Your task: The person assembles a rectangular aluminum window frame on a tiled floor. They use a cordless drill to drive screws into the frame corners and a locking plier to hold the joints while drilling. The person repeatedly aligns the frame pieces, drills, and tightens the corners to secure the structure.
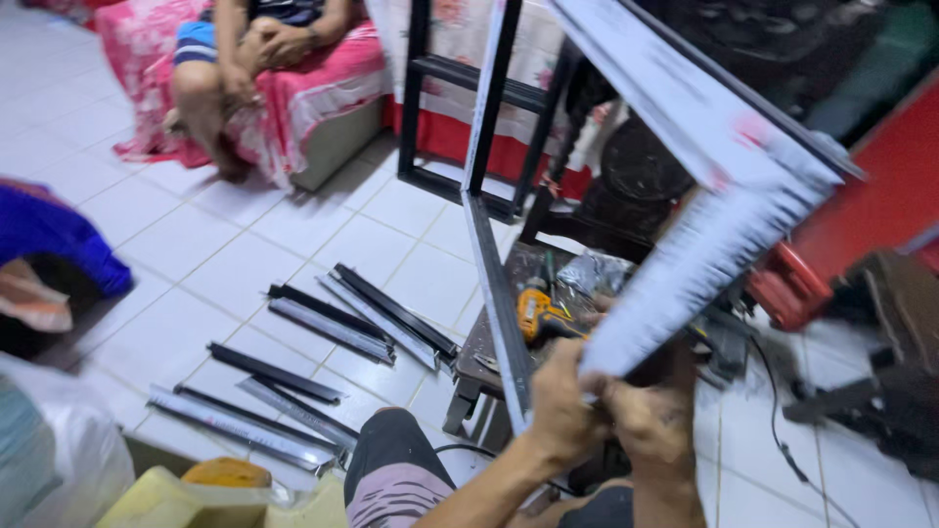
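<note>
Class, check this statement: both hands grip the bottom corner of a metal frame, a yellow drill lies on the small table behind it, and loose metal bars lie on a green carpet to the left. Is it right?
Not quite. The metal bars lie on the white tiled floor, not a green carpet, as the head view shows. The rest holds: the left hand and right hand grip the frame at its bottom corner, and the yellow drill lies on the small table.

I have both forearms reaching up from the bottom edge of the view, wrists close together. My left hand (560, 409) is curled into a tight fist, and my right hand (650, 418) sits just beside it, fingers clenched, knuckles touching.
</note>
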